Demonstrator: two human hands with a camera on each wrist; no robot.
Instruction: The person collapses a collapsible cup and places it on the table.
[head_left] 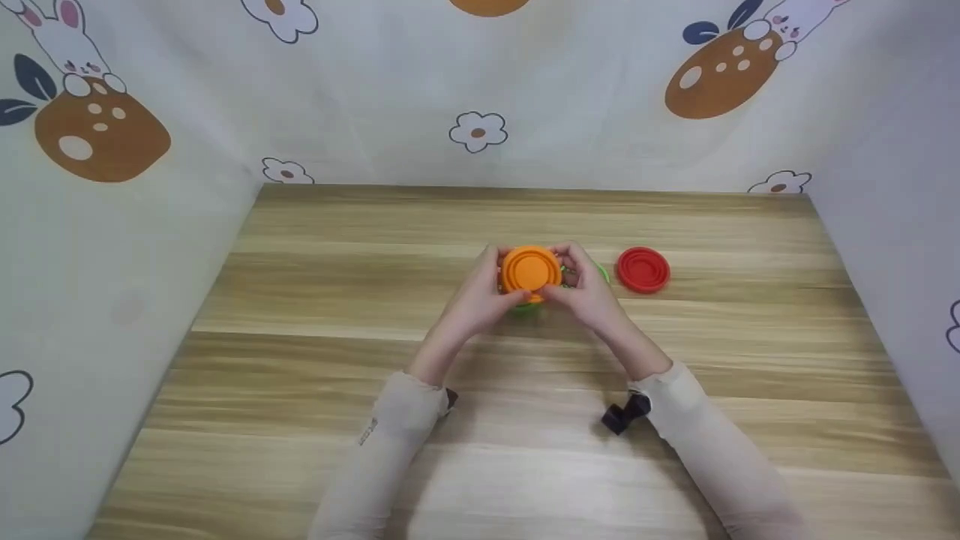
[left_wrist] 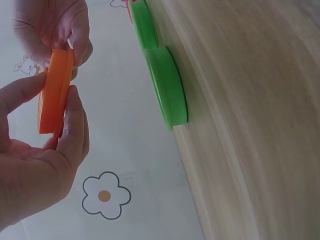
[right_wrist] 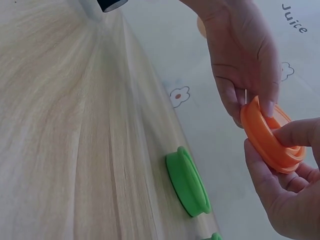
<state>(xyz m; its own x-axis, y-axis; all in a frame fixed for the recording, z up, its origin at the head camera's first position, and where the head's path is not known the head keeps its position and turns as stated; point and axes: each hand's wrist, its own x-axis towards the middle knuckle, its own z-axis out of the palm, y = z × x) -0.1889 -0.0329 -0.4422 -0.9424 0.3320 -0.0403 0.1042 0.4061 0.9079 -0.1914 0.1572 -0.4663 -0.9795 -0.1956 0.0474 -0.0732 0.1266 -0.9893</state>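
Note:
Both hands hold an orange round collapsible silicone cup (head_left: 531, 271), flattened into concentric rings, raised above the table. My left hand (head_left: 480, 294) pinches its left edge between thumb and fingers; my right hand (head_left: 591, 294) pinches the opposite edge. From the left wrist view the orange cup (left_wrist: 55, 92) appears edge-on between the two hands. In the right wrist view, the right thumb presses on its ringed face. Beneath the hands, two green ringed pieces are mostly hidden from above; one green piece (left_wrist: 167, 87) shows its side in the left wrist view.
A red round ringed piece (head_left: 643, 270) lies flat on the wood-grain table (head_left: 315, 420), right of the right hand. Patterned cloth walls (head_left: 390, 90) stand behind the table and at both sides. A black wrist camera (head_left: 626, 412) is strapped at the right cuff.

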